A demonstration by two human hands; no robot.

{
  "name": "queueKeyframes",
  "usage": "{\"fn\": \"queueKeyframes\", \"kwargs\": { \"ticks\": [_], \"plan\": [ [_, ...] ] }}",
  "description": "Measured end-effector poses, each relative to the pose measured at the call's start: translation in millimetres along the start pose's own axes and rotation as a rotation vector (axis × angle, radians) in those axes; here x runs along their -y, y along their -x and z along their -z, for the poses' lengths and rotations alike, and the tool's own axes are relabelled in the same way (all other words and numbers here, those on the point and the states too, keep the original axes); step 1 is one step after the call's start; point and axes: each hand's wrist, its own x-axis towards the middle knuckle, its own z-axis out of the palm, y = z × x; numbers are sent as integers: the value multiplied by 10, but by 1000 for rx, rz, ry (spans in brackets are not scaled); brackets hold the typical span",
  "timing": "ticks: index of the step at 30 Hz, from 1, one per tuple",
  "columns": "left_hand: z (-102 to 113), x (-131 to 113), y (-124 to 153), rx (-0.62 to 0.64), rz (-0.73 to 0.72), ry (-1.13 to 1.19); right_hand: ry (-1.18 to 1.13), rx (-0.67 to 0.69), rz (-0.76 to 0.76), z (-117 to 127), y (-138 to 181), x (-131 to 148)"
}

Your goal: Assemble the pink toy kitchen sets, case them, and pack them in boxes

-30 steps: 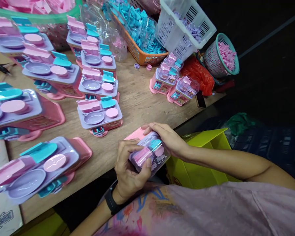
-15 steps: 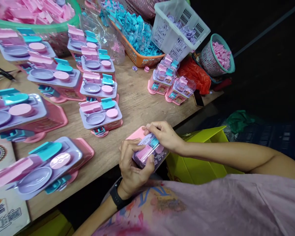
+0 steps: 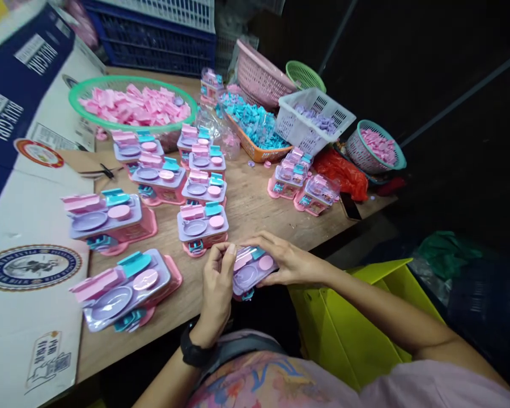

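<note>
At the table's near edge, my two hands hold a small toy kitchen (image 3: pixel 248 276) between them. Its lilac top carries an oval pan, a pink round piece, and pink and turquoise parts, and something clear and shiny seems to lie over it. My left hand (image 3: pixel 219 277), with a black band at its wrist, grips the left end, thumb and fingers closed at the corner. My right hand (image 3: pixel 289 259) wraps the right end, fingers over the far side and thumb near the front. Just beyond stands a similar toy kitchen (image 3: pixel 203 228) without a cover.
Several more uncovered toy kitchens (image 3: pixel 127 289) stand at left. Covered ones (image 3: pixel 318 194) are at right, beside a phone (image 3: pixel 349 207) and red bag (image 3: pixel 344 174). Behind are a green-rimmed basket (image 3: pixel 77 107), an orange basket (image 3: pixel 263 154) and a white basket (image 3: pixel 295 126). A printed carton (image 3: pixel 8 323) borders the left.
The view has shifted, showing more of the table's back. The held toy kitchen has turned, so its pan and round piece face me. Both hands have changed their grip on its ends.
</note>
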Motion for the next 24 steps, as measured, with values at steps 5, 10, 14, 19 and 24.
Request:
{"fn": "queueKeyframes", "kwargs": {
  "ticks": [5,10,14,19,24],
  "plan": [
    [-23,75,-8,91,-66,-54,154,-163,-81,154,57,-211],
    [-4,299,49,60,-164,-220,284,-422,-176,332,-82,-522],
    [56,407,139,102,-292,-438,578,-432,-260,587,-474,-749],
    [162,192,205,89,-666,-692,937,-416,-481,872,-1177,-754],
    [278,-270,54,-44,-926,-935,848,-448,-748,1329,-1808,-732]
  ]
}}
